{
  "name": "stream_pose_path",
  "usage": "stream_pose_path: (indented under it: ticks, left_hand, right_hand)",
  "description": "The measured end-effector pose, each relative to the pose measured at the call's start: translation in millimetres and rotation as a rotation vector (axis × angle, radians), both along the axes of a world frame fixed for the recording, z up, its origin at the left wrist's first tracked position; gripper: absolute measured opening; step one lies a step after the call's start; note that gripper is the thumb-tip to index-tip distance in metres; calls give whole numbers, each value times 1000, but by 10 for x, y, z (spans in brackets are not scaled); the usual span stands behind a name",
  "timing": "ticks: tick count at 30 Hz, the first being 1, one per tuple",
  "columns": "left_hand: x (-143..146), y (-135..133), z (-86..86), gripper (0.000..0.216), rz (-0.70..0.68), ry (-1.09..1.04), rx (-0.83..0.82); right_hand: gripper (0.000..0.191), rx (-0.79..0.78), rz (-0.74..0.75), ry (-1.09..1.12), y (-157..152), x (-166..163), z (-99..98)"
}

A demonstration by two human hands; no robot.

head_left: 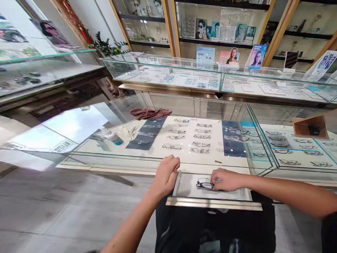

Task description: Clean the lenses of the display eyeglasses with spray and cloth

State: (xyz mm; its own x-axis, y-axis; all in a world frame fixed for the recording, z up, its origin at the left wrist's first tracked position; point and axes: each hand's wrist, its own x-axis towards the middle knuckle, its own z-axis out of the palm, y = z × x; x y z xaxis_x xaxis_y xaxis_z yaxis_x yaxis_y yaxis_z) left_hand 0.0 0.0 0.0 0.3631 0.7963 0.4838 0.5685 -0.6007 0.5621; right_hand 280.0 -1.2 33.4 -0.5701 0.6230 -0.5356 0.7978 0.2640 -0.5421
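Observation:
My right hand (224,179) reaches into a pulled-out drawer (184,185) with a pale lining. Its fingers are closed on the right part of a pair of dark-framed eyeglasses (205,184), whose lenses face left of the hand. My left hand (167,174) is curled into a loose fist at the drawer's left side, by the front edge of the glass display case (125,157). What its fingers hold, if anything, is hidden. Several rows of eyeglasses (200,143) lie inside the case beyond the drawer.
A brown cloth (150,113) and a small bottle with blue-green liquid (116,139) are at the case's left. A wooden box-like stand (311,128) is at the right. Another glass case (166,75) and shelves stand behind; grey floor tiles (77,214) lie left.

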Motion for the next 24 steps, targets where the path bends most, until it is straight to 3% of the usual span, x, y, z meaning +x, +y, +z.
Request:
stream_pose_path:
  ticks: [3,5,8,10,14,16,20,24]
  left_hand:
    - [-4,-24,9,16,-5,3,-9]
    - [-6,-31,11,16,-10,3,-16]
    - [-12,-24,4,17,-9,-4,-25]
    - [-17,-14,-5,16,-5,-7,-32]
    - [-27,4,-22,15,9,-1,-47]
    - [-30,7,-28,15,15,4,-48]
    - [-33,5,-34,15,23,6,-51]
    - [-35,-4,-38,15,33,2,-59]
  right_hand:
    - [12,37,91,211,-120,152,355]
    - [7,167,106,325,-36,297,645]
    - [11,509,45,268,412,605,1023]
    - [13,698,-36,121,843,840,1119]
    - [12,773,-246,-278,1593,1196,924]
    - [13,775,-278,-328,1806,1280,755]
    - [15,764,-275,-357,1977,1331,498]
    - [19,751,-272,-374,2039,1350,360]
